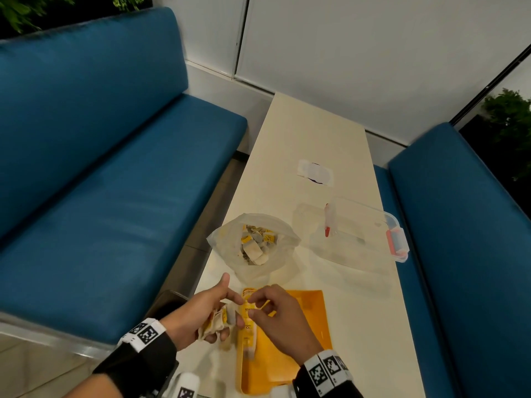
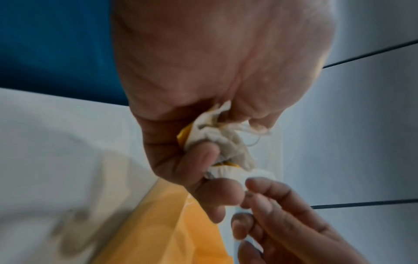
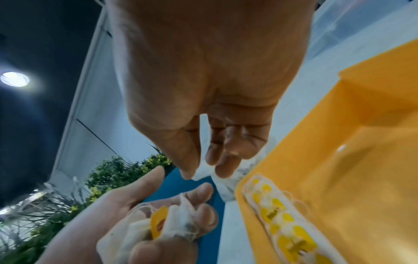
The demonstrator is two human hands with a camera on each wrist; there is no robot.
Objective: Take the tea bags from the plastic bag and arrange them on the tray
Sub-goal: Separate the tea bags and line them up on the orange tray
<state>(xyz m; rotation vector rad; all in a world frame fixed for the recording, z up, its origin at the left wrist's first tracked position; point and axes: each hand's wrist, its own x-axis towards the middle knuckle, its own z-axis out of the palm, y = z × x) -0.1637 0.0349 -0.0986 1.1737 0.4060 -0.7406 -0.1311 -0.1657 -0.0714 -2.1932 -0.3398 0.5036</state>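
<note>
My left hand (image 1: 222, 307) grips a bunch of white tea bags with yellow tags (image 1: 216, 323) just left of the yellow tray (image 1: 290, 360). The wrist views show the left hand (image 2: 203, 160) (image 3: 181, 212) with its fingers curled round the bunch (image 2: 217, 139) (image 3: 178, 221). My right hand (image 1: 254, 305) (image 3: 201, 172) hovers over the tray's left edge, beside the left fingertips, thumb and fingers apart with nothing between them. A row of tea bags (image 1: 248, 326) (image 3: 278, 218) lies along the left side of the tray (image 3: 350, 160). The open plastic bag (image 1: 253, 245) beyond still holds several tea bags.
The long cream table (image 1: 301, 133) runs away from me between two blue benches (image 1: 115, 182). A clear plastic box with red latches (image 1: 359, 231) stands right of the bag. A white sticker (image 1: 314, 170) lies farther back.
</note>
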